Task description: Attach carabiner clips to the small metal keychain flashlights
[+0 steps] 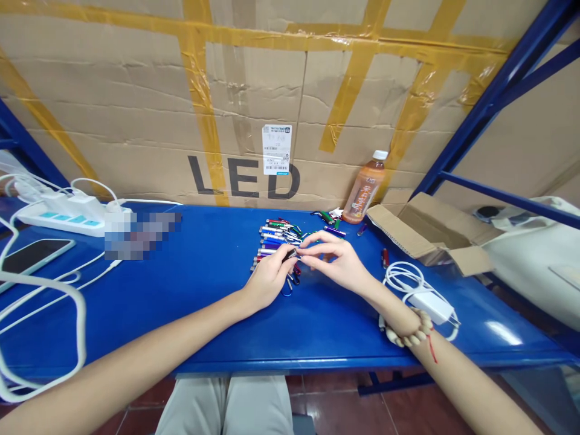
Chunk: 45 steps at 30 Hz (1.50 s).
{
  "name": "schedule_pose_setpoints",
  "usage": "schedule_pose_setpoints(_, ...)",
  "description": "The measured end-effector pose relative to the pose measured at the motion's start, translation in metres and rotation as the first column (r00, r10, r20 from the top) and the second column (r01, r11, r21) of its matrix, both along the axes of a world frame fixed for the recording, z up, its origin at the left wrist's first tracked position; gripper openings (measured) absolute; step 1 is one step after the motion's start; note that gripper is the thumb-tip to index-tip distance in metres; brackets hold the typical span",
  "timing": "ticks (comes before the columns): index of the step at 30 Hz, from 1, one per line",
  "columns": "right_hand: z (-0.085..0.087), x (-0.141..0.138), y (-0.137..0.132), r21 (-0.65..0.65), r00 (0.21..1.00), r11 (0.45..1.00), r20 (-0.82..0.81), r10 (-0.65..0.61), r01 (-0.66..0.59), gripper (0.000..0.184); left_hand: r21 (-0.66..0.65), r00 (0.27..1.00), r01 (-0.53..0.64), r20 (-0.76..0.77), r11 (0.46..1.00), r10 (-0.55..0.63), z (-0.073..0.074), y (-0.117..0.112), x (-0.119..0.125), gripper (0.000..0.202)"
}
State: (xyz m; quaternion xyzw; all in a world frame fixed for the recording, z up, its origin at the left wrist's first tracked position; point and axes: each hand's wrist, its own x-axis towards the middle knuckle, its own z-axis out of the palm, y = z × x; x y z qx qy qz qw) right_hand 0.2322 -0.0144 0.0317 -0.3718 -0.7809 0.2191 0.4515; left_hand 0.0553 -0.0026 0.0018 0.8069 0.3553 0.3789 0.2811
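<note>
My left hand is closed on a small dark tube, which looks like a mini keychain flashlight. My right hand meets it from the other side, thumb and fingertips pinched at the tube's end; what exactly they grip there is too small to make out. Behind and beneath the hands lies a row of coloured metal keychain flashlights with carabiner clips, in blue, green, red and purple. A blue carabiner shows below my left fingers. Part of the row is hidden by my hands.
Behind the blue table stands a large taped carton. At right are a drink bottle, an open cardboard box, a red tube and a white charger. At left lie a power strip, phone and cables.
</note>
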Motion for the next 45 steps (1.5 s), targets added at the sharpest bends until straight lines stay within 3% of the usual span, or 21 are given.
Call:
schedule_pose_setpoints(3,0.008,0.018,0.006,0.101,0.975,0.97,-0.016,-0.22,0.22,0.023,-0.017,0.998,-0.03,0.047,0.999,0.031,-0.001,0.0,0.0,0.017)
schedule_pose_setpoints(6,0.01,0.041,0.017,0.246,0.851,0.819,-0.052,-0.523,0.519,0.024,-0.016,0.996,-0.049,0.074,0.999,0.05,-0.001,-0.001,0.0,0.016)
schedule_pose_setpoints(8,0.009,0.053,0.022,0.292,0.762,0.729,0.001,-0.648,0.619,0.024,-0.017,0.996,-0.051,0.074,0.999,0.052,-0.001,-0.001,0.0,0.017)
schedule_pose_setpoints(10,0.009,0.061,0.024,0.267,0.698,0.711,0.16,-0.698,0.651,0.023,-0.018,0.996,-0.045,0.075,0.999,0.046,-0.001,-0.002,0.0,0.018)
schedule_pose_setpoints(12,0.01,0.065,0.023,0.187,0.649,0.739,0.372,-0.663,0.647,0.022,-0.022,0.996,-0.037,0.079,0.999,0.039,0.0,-0.003,0.0,0.018)
schedule_pose_setpoints(14,0.011,0.068,0.02,0.059,0.647,0.791,0.539,-0.539,0.609,0.026,-0.026,0.996,-0.035,0.08,0.999,0.037,0.0,-0.003,0.0,0.019)
schedule_pose_setpoints(16,0.011,0.07,0.018,-0.105,0.703,0.838,0.605,-0.373,0.535,0.03,-0.021,0.996,-0.032,0.079,0.999,0.034,0.001,-0.003,0.0,0.019)
schedule_pose_setpoints(18,0.009,0.075,0.017,-0.276,0.773,0.85,0.597,-0.214,0.449,0.029,-0.014,0.997,-0.03,0.077,0.999,0.031,0.002,-0.003,-0.001,0.019)
schedule_pose_setpoints(21,0.0,0.08,0.021,-0.411,0.854,0.847,0.512,-0.093,0.339,0.025,-0.003,0.998,-0.036,0.055,0.999,0.036,0.003,-0.003,-0.001,0.019)
schedule_pose_setpoints(24,-0.009,0.074,0.027,-0.361,0.909,0.893,0.401,-0.111,0.268,0.023,0.036,0.998,-0.023,0.058,0.999,0.021,0.002,-0.002,0.0,0.02)
schedule_pose_setpoints(28,-0.009,0.043,0.025,-0.335,0.975,0.918,0.133,-0.176,0.212,0.026,0.075,0.994,0.024,0.106,0.997,-0.032,-0.001,0.0,0.002,0.016)
schedule_pose_setpoints(33,0.0,0.007,0.009,-0.319,0.973,0.946,-0.192,-0.129,0.063,0.027,-0.002,0.993,0.007,0.115,1.0,-0.007,-0.001,0.0,0.002,0.017)
schedule_pose_setpoints(36,0.002,0.001,0.003,-0.339,0.958,0.94,-0.279,-0.059,-0.04,0.029,0.035,0.997,0.001,0.075,0.999,-0.004,0.0,0.0,0.002,0.015)
schedule_pose_setpoints(40,0.003,0.001,0.002,-0.385,0.959,0.922,-0.275,-0.072,-0.041,0.029,0.148,1.0,-0.005,0.03,0.989,0.0,-0.001,0.002,0.001,0.018)
schedule_pose_setpoints(45,0.002,0.002,0.003,-0.526,0.947,0.846,-0.306,-0.096,-0.084,0.034,0.282,1.0,0.015,0.019,0.959,-0.022,-0.005,0.002,-0.002,0.021)
